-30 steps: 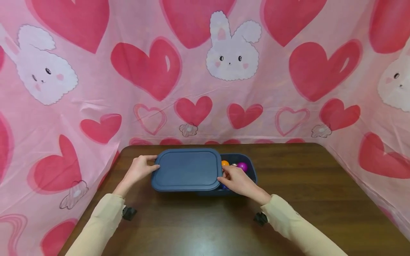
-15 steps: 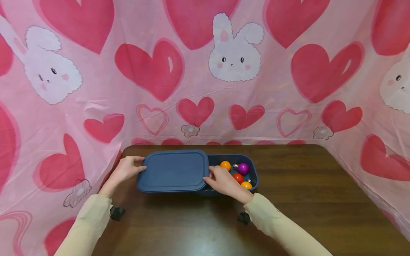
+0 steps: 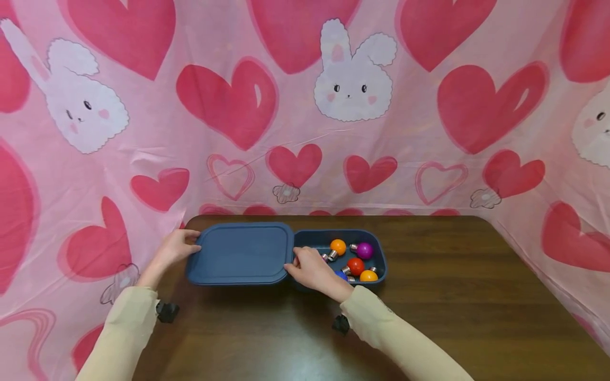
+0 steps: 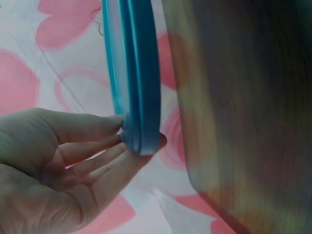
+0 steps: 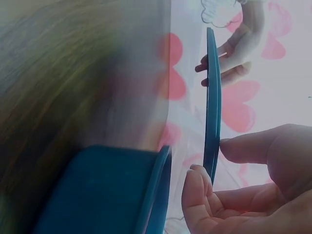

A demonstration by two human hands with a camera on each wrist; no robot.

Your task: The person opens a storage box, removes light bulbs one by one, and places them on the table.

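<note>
A dark blue lid (image 3: 241,253) is held level between both hands, above the table and left of a blue box (image 3: 381,253). My left hand (image 3: 173,251) pinches its left end, thumb on top and fingers beneath, as the left wrist view shows at the lid's edge (image 4: 141,78). The right hand (image 3: 311,269) pinches the opposite end, over the box's left part. In the right wrist view the lid (image 5: 213,97) stands clear of the box (image 5: 107,185). Inside the box lie several bulbs: orange (image 3: 338,246), purple (image 3: 364,250), red (image 3: 355,265) and a partly hidden blue one (image 3: 341,275).
The brown wooden table (image 3: 452,296) extends right of the box and in front of it. A pink cloth (image 3: 305,127) with hearts and rabbits hangs behind the table and along its sides.
Both hands have carried the lid leftward off the box. More of the box's inside and its bulbs now show, while the box has stayed about where it was.
</note>
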